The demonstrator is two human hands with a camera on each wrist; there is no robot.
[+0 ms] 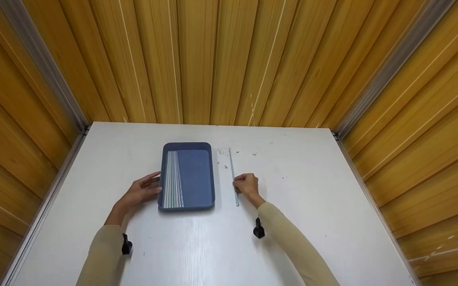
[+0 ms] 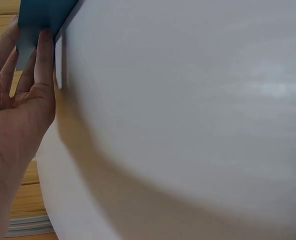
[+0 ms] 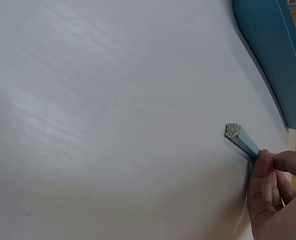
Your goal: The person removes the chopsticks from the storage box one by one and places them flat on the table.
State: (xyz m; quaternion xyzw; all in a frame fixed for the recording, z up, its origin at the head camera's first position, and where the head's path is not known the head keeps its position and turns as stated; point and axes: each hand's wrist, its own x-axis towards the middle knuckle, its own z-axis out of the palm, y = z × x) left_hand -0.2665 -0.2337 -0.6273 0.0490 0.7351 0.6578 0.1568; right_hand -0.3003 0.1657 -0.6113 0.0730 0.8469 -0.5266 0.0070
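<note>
Head view: rod (image 1: 231,165) in right fingers (image 1: 239,182), beside blue tray (image 1: 195,178)

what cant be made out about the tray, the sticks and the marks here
- Head view: exact number of sticks in the tray, too thin and close together.
- Head view: what the dark marks are, too small.
- Right wrist view: far end of the held stick, hidden by the right hand.
- Left wrist view: most of the tray, cut off by the top edge.

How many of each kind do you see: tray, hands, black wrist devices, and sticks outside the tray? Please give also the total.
Tray: 1
Hands: 2 (left hand, right hand)
Black wrist devices: 2
Stick outside the tray: 1
Total: 6
</note>
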